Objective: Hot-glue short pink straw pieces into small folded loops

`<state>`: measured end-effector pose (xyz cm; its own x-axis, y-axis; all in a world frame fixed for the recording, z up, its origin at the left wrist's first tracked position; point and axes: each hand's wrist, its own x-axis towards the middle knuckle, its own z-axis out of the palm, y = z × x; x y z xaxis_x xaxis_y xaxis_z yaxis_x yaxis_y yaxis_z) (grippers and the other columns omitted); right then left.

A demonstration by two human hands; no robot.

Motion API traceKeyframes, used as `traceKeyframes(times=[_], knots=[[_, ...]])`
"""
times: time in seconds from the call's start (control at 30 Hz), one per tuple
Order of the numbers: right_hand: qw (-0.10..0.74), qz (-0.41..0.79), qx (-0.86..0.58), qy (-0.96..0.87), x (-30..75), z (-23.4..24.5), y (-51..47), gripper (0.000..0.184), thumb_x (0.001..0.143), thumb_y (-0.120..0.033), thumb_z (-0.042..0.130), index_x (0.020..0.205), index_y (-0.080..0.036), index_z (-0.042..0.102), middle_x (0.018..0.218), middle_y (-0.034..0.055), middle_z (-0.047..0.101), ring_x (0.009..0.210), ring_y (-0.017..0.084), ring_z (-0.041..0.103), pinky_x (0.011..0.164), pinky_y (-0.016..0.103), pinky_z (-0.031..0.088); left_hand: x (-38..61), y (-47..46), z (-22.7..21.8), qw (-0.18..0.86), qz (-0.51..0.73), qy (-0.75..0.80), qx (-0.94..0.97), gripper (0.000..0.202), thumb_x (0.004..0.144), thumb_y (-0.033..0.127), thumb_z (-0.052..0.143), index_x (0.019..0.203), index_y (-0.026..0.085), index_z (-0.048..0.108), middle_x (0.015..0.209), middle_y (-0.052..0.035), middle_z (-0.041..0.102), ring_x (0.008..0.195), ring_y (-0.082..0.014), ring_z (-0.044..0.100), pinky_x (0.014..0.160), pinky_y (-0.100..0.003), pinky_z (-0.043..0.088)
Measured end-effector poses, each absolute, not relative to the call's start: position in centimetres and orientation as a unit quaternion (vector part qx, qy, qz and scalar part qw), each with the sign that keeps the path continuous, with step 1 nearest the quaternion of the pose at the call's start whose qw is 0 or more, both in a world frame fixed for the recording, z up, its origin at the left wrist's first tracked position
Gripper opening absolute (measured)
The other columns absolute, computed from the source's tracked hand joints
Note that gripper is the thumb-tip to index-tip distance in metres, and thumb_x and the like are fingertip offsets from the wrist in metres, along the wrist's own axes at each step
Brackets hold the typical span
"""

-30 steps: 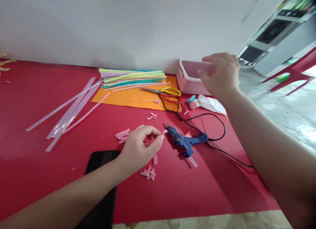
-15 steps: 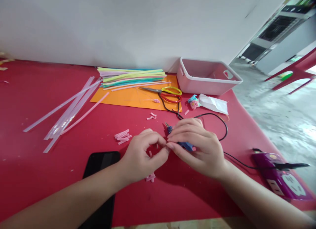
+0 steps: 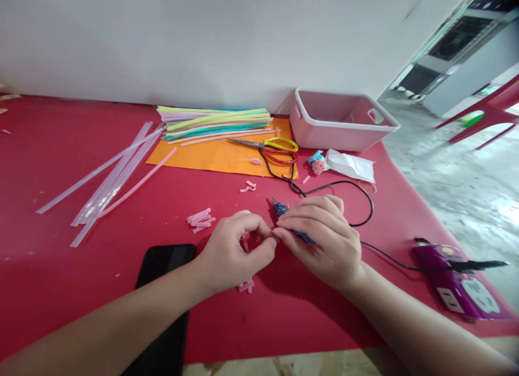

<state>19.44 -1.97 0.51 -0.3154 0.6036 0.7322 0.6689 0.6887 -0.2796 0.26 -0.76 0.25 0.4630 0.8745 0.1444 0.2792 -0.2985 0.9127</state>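
Observation:
My left hand (image 3: 239, 250) and my right hand (image 3: 324, 238) meet fingertip to fingertip over the red table. Both are closed in a pinch, and whatever sits between the fingertips is too small and hidden to name. Behind my right hand lies a blue glue gun (image 3: 280, 208), its metal nozzle showing and most of its body covered. Short pink pipe cleaner pieces (image 3: 200, 220) form a small pile left of my left hand. More pink pieces (image 3: 245, 285) lie beneath that hand, and a few bent pink pieces (image 3: 248, 186) rest farther back.
Scissors (image 3: 279, 149) and a bundle of coloured pipe cleaners (image 3: 214, 125) lie on an orange sheet (image 3: 182, 159). Clear glue sticks (image 3: 117, 176) are at left, a phone (image 3: 162, 268) under my left forearm. A pink bin (image 3: 336, 133) stands behind; a purple power strip (image 3: 458, 284) is right.
My fingertips stay together while my right hand shifts and turns slightly, showing more of the glue gun's front. The whole view has moved a little; the objects on the table lie as before.

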Motion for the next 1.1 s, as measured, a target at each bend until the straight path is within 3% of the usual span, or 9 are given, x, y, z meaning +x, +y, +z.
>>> traceKeyframes(times=[0.23,0.5,0.63,0.73,0.83,1.1], knots=[[0.424,-0.114,-0.363,-0.822,19.3,0.3,-2.0,0.016,0.079,-0.015,0.079,0.078,-0.024,0.066,0.075,-0.0049,0.076,0.076,0.017,0.069,0.074,0.038,0.044,0.4,-1.0,0.3,0.444,0.313,0.429,0.722,0.015,0.077,0.018,0.057,0.063,0.020,0.050,0.062,0.0027,0.054,0.060,-0.0122,0.051,0.060,-0.026,0.043],[0.463,-0.046,-0.354,-0.811,20.9,1.3,-1.4,0.016,0.082,-0.014,0.074,0.092,-0.021,0.065,0.077,0.0027,0.072,0.075,0.018,0.066,0.073,0.034,0.056,0.3,-0.8,0.1,0.451,0.320,0.459,0.695,0.017,0.085,0.023,0.058,0.068,0.019,0.057,0.061,0.0024,0.061,0.056,-0.0125,0.056,0.060,-0.026,0.046],[0.305,0.008,-0.444,-0.842,24.1,2.4,-1.1,0.018,0.087,-0.017,0.061,0.104,-0.021,0.064,0.092,0.0065,0.073,0.084,0.021,0.069,0.076,0.034,0.056,0.2,-0.2,0.1,0.405,0.355,0.500,0.678,0.016,0.087,0.027,0.062,0.075,0.018,0.064,0.068,0.0009,0.067,0.061,-0.0132,0.058,0.060,-0.025,0.046],[0.218,0.065,-0.438,-0.870,26.3,2.6,-1.8,0.037,0.078,-0.010,0.053,0.113,-0.020,0.061,0.110,0.0099,0.069,0.102,0.024,0.068,0.085,0.038,0.057,0.2,0.1,0.1,0.390,0.362,0.498,0.685,0.014,0.088,0.029,0.063,0.081,0.018,0.067,0.073,0.0004,0.070,0.064,-0.0132,0.060,0.063,-0.024,0.048],[0.161,0.047,-0.462,-0.871,27.5,1.9,-2.4,0.050,0.074,-0.011,0.051,0.123,-0.019,0.056,0.122,0.0133,0.064,0.111,0.029,0.064,0.092,0.044,0.056,0.3,0.1,0.0,0.386,0.361,0.496,0.689,0.015,0.090,0.029,0.062,0.083,0.018,0.068,0.074,0.0008,0.070,0.064,-0.0124,0.060,0.063,-0.024,0.047],[0.103,0.085,-0.496,-0.858,27.3,-0.9,-1.7,0.057,0.067,-0.001,0.048,0.120,-0.020,0.057,0.104,0.0092,0.066,0.095,0.026,0.063,0.085,0.041,0.055,0.3,0.1,-0.3,0.392,0.364,0.500,0.681,0.016,0.092,0.029,0.062,0.085,0.017,0.068,0.075,0.0013,0.070,0.066,-0.0109,0.061,0.063,-0.022,0.046]])
